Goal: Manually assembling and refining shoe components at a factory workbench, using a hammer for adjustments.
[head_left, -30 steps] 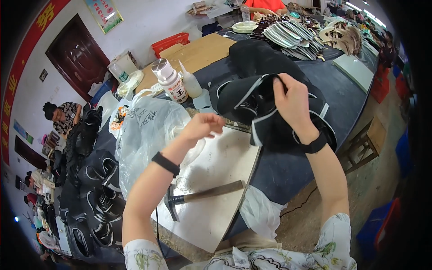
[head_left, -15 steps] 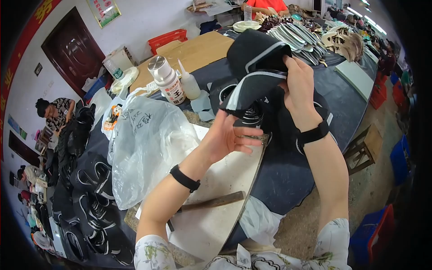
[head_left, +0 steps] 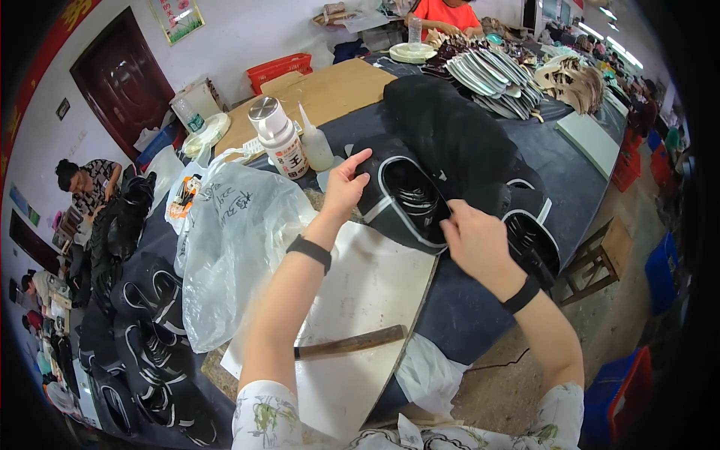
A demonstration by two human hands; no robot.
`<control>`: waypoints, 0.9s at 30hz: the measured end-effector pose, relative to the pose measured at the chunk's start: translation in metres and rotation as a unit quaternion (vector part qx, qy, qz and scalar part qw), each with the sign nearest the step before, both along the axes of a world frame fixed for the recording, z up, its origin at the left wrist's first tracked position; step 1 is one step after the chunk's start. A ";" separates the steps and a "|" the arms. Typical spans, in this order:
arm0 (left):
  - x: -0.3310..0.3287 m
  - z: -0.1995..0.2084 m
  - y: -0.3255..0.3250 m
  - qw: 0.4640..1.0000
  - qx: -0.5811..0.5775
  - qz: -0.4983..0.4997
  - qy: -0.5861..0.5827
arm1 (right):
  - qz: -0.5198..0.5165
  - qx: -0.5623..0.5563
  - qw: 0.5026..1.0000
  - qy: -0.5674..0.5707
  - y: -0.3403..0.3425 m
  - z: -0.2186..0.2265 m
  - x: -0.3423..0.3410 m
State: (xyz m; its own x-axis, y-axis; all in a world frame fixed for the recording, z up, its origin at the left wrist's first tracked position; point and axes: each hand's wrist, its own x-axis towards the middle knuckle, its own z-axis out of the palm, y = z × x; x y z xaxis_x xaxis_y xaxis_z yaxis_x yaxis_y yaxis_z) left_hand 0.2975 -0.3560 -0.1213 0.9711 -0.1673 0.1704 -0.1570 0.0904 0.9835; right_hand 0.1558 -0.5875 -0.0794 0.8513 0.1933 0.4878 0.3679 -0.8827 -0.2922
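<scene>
A black shoe upper (head_left: 391, 227) with a pale-trimmed opening and a dark laced inside lies at the far edge of the white board (head_left: 375, 270). My right hand (head_left: 480, 241) is closed on the right rim of that opening, in a pinch. At the upper's left side my left hand (head_left: 346, 186) is open, thumb raised apart from the fingers; whether it touches the upper, I cannot tell. Behind lies a pile of black uppers (head_left: 457, 146), partly blurred. Another trimmed upper (head_left: 534, 232) sits to the right of my right hand.
A wooden-handled tool (head_left: 352, 343) lies on the board. Left of it is a clear plastic bag (head_left: 240, 255); beyond stand a steel-topped bottle (head_left: 277, 139) and a squeeze bottle (head_left: 316, 146). Several black uppers (head_left: 157, 352) lie far left. A wooden stool (head_left: 604, 259) stands right.
The right hand has come down and toward me from its raised hold on a black upper. The left hand has moved up and slightly left. A trimmed upper now lies flat between them.
</scene>
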 end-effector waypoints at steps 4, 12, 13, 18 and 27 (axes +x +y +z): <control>0.028 -0.022 0.008 0.995 0.053 0.061 -0.057 | 0.137 -0.024 0.988 -0.064 0.023 -0.009 -0.003; -0.022 -0.037 0.020 0.878 0.313 0.231 -0.280 | 0.117 -0.121 0.984 -0.065 0.050 -0.042 0.067; -0.040 -0.036 0.012 0.885 0.293 0.205 -0.298 | 0.123 -0.103 0.984 -0.072 0.051 -0.043 0.073; -0.189 0.041 0.035 0.900 0.344 0.004 -0.267 | 0.199 0.001 0.974 -0.107 0.073 -0.037 0.050; -0.376 0.083 0.150 0.911 0.393 0.123 0.012 | 0.807 0.115 0.579 -0.013 0.171 0.098 -0.168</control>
State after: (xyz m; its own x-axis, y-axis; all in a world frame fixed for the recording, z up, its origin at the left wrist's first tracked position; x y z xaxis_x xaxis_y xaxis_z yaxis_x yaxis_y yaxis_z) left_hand -0.0788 -0.2058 -0.0379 0.9976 -0.0059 0.0693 -0.0549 -0.6779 0.7331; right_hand -0.0121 -0.4164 0.0184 -0.3562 0.6543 0.6671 0.6661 0.6785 -0.3098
